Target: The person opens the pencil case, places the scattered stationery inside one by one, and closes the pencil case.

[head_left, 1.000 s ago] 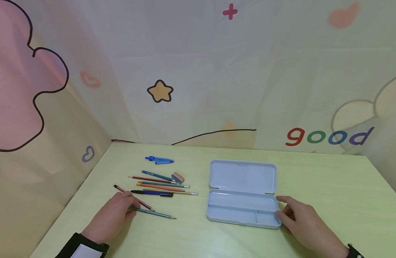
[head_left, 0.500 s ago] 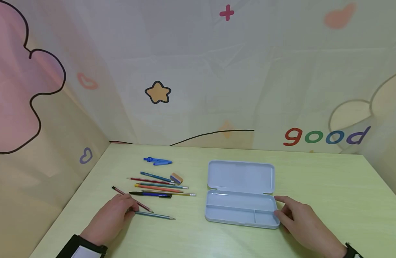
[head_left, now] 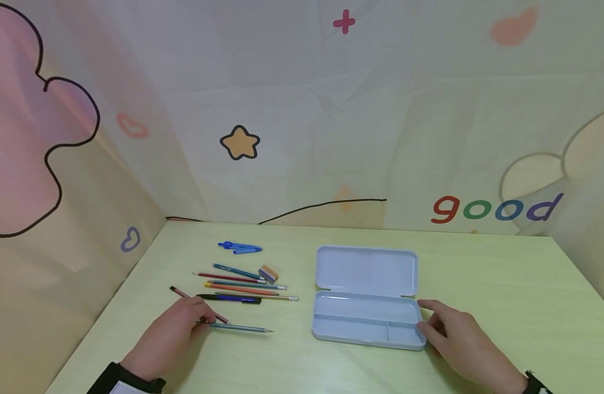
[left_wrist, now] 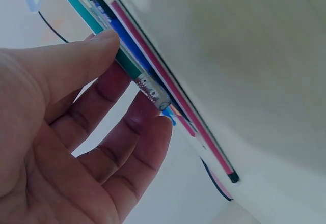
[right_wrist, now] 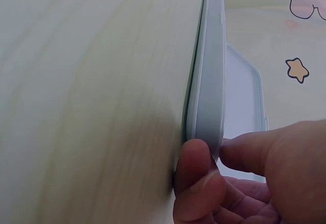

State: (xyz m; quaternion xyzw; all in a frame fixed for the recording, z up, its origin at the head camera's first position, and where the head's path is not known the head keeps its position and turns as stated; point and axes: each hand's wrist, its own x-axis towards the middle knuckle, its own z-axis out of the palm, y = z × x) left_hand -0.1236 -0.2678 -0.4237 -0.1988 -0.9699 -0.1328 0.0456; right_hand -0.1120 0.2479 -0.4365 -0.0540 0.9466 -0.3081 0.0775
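My left hand (head_left: pixel 171 331) pinches a green pencil (head_left: pixel 243 328) close to its eraser end; the sharpened tip points right, just above or on the table. In the left wrist view the thumb and fingers hold this green pencil (left_wrist: pixel 127 63) ahead of its metal ferrule. A red-and-black striped pencil (head_left: pixel 179 291) lies slanted just behind those fingers, partly covered by them. My right hand (head_left: pixel 462 334) grips the right end of an open pale blue pencil case (head_left: pixel 351 331), the thumb at its rim. The case's compartments hold nothing.
Behind the left hand lie a black-and-blue pen (head_left: pixel 233 299), several pencils including an orange pencil (head_left: pixel 243 288), a tan eraser (head_left: pixel 268 273) and a blue drawing compass (head_left: pixel 240 248). A printed cloth (head_left: pixel 302 109) hangs along the table's back edge.
The green pencil has shifted slightly right in my left hand and its tip has swung up a little. My right hand and the pencil case have stayed in place.
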